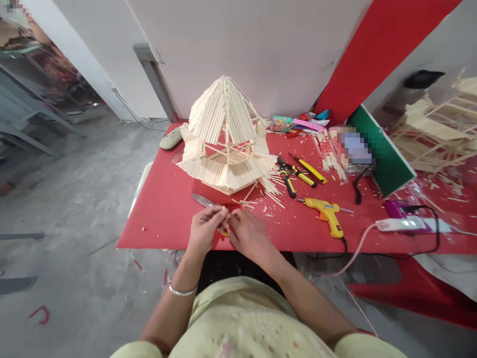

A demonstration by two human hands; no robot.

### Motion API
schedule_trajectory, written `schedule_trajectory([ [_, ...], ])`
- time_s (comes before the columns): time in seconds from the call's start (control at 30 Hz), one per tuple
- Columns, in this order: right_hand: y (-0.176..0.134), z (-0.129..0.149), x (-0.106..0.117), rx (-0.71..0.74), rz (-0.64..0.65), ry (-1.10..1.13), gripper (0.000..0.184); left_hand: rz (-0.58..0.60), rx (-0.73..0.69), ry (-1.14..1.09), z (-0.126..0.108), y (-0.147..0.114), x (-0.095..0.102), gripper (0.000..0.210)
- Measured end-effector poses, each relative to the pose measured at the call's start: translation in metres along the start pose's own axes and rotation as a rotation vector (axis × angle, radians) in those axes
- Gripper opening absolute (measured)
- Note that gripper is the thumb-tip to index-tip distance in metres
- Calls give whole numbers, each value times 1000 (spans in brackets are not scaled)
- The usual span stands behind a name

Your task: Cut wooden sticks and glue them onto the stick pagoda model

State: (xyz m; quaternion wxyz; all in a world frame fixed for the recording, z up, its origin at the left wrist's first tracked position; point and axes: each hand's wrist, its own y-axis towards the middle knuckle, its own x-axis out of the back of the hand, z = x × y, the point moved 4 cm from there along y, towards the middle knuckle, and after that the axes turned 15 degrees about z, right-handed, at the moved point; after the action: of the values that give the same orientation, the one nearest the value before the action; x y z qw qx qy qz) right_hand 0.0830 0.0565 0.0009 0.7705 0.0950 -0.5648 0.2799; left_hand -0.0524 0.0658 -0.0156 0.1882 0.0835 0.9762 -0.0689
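Both hands meet low over the red table, in front of a pagoda-like model (225, 119) built of pale thin sticks. My left hand (204, 226) is closed, thumb and forefinger pinching a small pale piece of stick (224, 209). Close against it, my right hand (250, 232) has its fingers curled in; what they hold, if anything, is hidden. Beneath the hands lies a pair of scissors, its metal blade (202, 200) pointing left and part of its yellow handle (223, 231) showing between the hands. Loose sticks (270, 185) lie beside the model's base.
Right of the hands are a yellow glue gun (324, 213), black-and-yellow pliers (288, 176) and a yellow cutter knife (311, 170). A green board (383, 154) stands behind a power strip (402, 224). Another stick model (436, 129) is at far right. The table's front edge runs by my waist.
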Motion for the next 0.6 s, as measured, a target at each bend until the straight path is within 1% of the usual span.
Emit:
schedule_trajectory([
  [0.13, 23, 10, -5, -116, 84, -125, 38, -37, -36, 10, -7, -8, 12, 23],
  [0.23, 34, 12, -3, -129, 79, -150, 45, -40, -48, 30, -11, -13, 14, 25],
  [0.3, 36, 12, -1, -146, 75, -161, 51, -41, -59, 28, -15, -17, 15, 26],
  [0.37, 32, 9, 1, -176, 74, -166, 54, -42, -71, 20, -19, -23, 17, 26],
  [0.47, 14, 5, 4, -191, 71, -124, 56, -37, -110, 36, -26, -31, 20, 24],
  [0.5, 6, 4, 4, -165, 66, -81, 58, -37, -129, 51, -28, -34, 21, 24],
  [0.6, -18, 4, 6, -3, 31, 119, 64, -46, -176, 119, -33, -39, 24, 22],
])
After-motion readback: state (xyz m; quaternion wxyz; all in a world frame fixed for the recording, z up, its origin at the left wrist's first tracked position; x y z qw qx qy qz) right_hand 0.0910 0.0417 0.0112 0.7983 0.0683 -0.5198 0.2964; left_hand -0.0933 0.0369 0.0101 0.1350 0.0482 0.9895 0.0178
